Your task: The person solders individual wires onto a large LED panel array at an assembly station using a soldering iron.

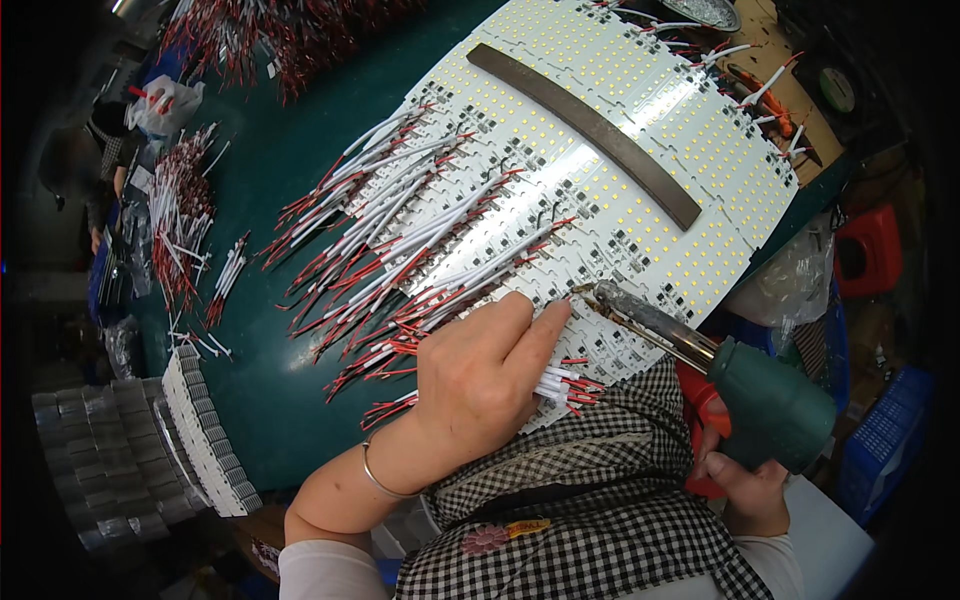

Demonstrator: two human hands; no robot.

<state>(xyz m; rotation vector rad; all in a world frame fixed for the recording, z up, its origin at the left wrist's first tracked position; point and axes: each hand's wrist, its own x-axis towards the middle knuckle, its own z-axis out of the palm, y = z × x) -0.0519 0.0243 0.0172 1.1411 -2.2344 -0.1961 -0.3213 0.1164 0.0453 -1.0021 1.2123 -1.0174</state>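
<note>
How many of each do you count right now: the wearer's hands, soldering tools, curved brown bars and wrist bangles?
Left hand and right hand: 2
Green soldering tool: 1
Curved brown bar: 1
Bangle: 1
Total: 5
</note>
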